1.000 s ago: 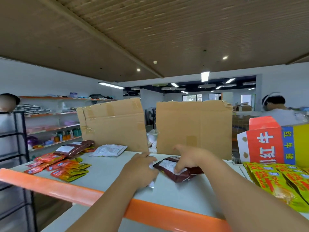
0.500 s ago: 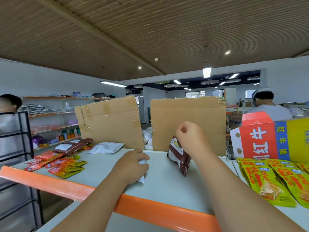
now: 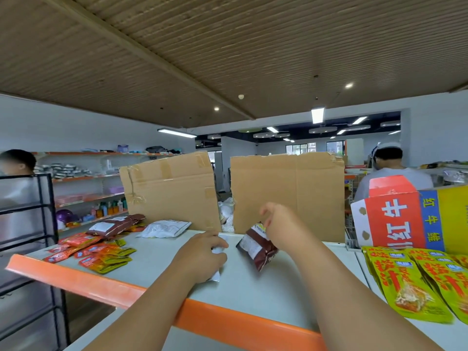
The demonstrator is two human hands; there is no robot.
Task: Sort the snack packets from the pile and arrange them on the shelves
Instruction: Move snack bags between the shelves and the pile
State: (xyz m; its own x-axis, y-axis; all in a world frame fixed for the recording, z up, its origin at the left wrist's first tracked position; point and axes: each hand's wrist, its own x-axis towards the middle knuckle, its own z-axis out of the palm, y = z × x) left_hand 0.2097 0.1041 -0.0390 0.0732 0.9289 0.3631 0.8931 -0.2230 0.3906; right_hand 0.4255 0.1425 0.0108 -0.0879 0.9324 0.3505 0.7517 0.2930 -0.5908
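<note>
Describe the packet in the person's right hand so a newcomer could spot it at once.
On the grey shelf with the orange front edge, before the right-hand cardboard sheet, the right hand pinches a dark brown packet by its top. It alone stands tilted up, while the other brown packets lie flat far left.

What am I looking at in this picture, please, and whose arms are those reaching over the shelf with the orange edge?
No machine here: these are a person's two bare arms, filmed by a wide-angle camera worn on their head, looking forward and down. So there is just this one view. The left hand grips a small white packet against the pale shelf top. The right hand holds a dark brown packet up by its top edge. Lying around: red and orange packets at the left, a larger white packet farther back, yellow-green packets at the right. Cardboard sheets stand at the back.
</note>
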